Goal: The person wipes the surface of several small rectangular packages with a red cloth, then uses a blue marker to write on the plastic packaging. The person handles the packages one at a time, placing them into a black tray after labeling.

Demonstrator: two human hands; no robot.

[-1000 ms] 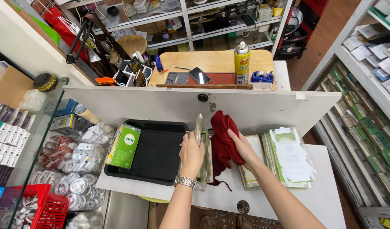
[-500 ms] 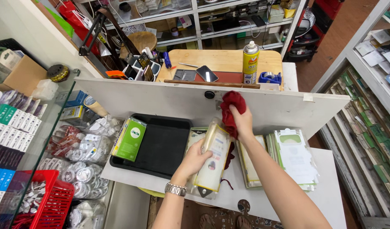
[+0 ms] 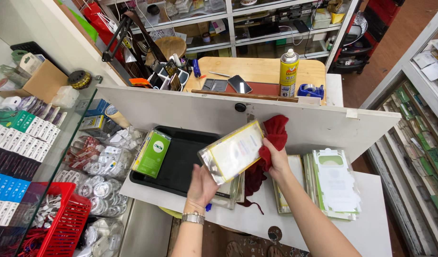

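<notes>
My left hand [image 3: 201, 184] grips the lower end of a flat clear-wrapped package [image 3: 233, 151] with a yellow border, lifted and tilted above the white counter [image 3: 371, 209]. My right hand [image 3: 277, 161] clutches a dark red cloth [image 3: 275, 134] and presses it against the package's right end. Part of the cloth hangs down behind the package toward the counter. Under my left hand lies a stack of similar flat packages [image 3: 232, 192].
A black tray [image 3: 181, 164] holding a green box [image 3: 151, 153] sits left of my hands. More flat packages [image 3: 331, 183] are stacked at right. A red basket [image 3: 62, 223] and bagged small items fill the glass case at left. Behind the white board stands a spray can [image 3: 288, 72].
My left hand lifted the package off the stack and turned it flat toward me. My right hand brought the red cloth up and then onto the package's right end.
</notes>
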